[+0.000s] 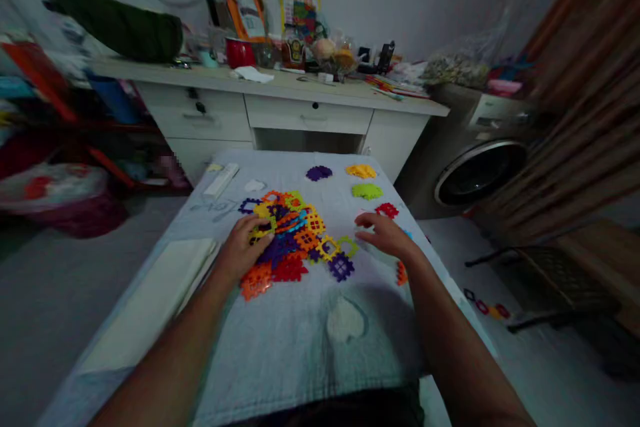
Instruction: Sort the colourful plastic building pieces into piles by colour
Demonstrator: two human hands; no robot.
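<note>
My left hand point(243, 252) is at the left side of a mixed pile of plastic interlocking building pieces point(287, 227). Its thumb and fingers close on a yellow toothed square piece point(261, 232). Over the right part of the cloth, my right hand point(384, 235) has its fingers apart and nothing between them. Near it lie a stack of red pieces point(387, 210) and a few orange pieces point(401, 273), partly hidden by the wrist. Between the hands are a purple window piece point(341, 267) and a yellow frame piece point(329, 248).
Sorted stacks of purple point(319, 173), lime green point(367, 191) and orange-yellow pieces point(361, 171) lie at the back. A white board point(150, 300) lies at the left edge. Behind stands a cluttered desk point(310, 103); a washing machine point(470, 153) is at right. Pieces point(483, 307) lie on the floor.
</note>
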